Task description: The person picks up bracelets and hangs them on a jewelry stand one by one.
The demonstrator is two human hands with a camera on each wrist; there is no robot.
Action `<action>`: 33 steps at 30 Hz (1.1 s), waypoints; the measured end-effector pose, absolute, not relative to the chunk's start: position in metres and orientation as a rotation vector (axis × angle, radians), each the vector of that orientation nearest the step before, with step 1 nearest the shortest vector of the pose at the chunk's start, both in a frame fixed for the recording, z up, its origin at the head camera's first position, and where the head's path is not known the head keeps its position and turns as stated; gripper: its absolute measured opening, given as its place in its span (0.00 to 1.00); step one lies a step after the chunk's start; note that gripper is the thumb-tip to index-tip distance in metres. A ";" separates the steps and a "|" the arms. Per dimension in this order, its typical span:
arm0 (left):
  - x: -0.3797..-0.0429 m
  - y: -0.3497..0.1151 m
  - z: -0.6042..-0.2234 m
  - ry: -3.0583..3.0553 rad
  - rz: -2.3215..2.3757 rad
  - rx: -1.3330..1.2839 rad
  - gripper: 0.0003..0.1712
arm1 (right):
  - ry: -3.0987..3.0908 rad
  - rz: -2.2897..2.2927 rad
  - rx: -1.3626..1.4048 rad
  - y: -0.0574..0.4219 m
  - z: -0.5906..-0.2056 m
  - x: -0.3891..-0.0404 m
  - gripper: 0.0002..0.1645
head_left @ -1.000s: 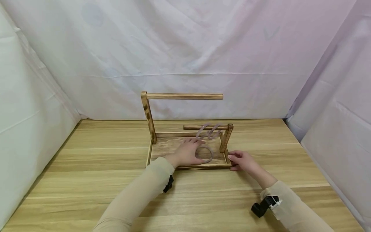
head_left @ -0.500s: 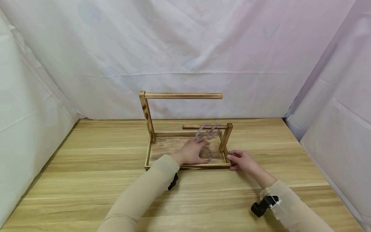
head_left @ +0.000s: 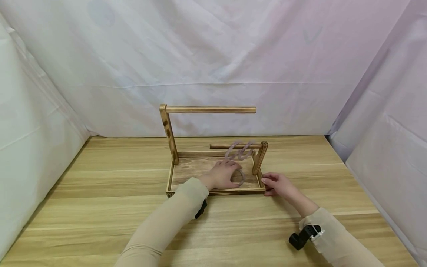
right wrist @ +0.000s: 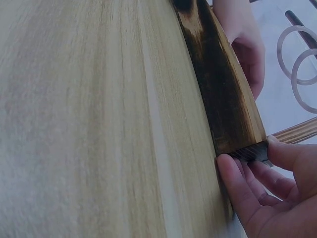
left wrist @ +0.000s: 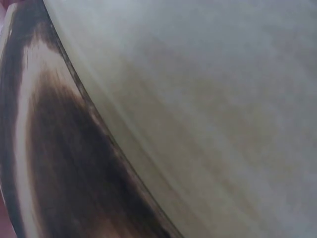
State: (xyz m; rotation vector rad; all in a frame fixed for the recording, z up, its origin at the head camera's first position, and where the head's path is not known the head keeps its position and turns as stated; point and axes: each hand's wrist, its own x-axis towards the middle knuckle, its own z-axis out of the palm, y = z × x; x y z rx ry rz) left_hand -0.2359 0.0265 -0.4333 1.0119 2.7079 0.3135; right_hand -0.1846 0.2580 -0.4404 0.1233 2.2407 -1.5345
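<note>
A wooden stand with a shallow tray base (head_left: 191, 163) lies in front of me. My left hand (head_left: 222, 175) reaches over its front wall. The thumb and fingers of that hand span a pale ring (head_left: 242, 178) lying on the tray floor, and its left part is hidden behind them. Two more pale rings (head_left: 230, 152) hang on the short lower bar (head_left: 218, 146). My right hand (head_left: 278, 184) holds the tray's front right corner. In the right wrist view the thumb (right wrist: 285, 153) presses on the corner and a finger lies against the outer front wall (right wrist: 223, 84).
A tall post (head_left: 170, 133) at the tray's left end carries a long upper bar (head_left: 211, 110) above the lower one. The wood-grain tabletop (head_left: 100, 193) extends around the stand. White cloth (head_left: 207, 48) hangs behind and at both sides.
My left hand has shifted slightly right, and its thumb and fingers have come further over the ring in the tray. My right hand stays at the corner.
</note>
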 end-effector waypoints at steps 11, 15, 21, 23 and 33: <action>-0.237 0.026 -0.433 2.718 0.308 1.035 0.32 | 2.236 -1.546 0.127 0.257 -0.441 -0.185 0.28; -0.238 0.023 -0.432 2.734 0.293 1.007 0.32 | 2.236 -1.549 0.125 0.257 -0.441 -0.185 0.28; -0.240 0.017 -0.435 2.765 0.315 0.963 0.33 | 2.236 -1.549 0.122 0.258 -0.440 -0.185 0.29; -0.240 0.014 -0.435 2.772 0.341 0.951 0.33 | 2.237 -1.548 0.122 0.258 -0.440 -0.185 0.29; -0.240 0.006 -0.433 2.796 0.403 0.944 0.35 | 2.235 -1.555 0.116 0.258 -0.440 -0.185 0.28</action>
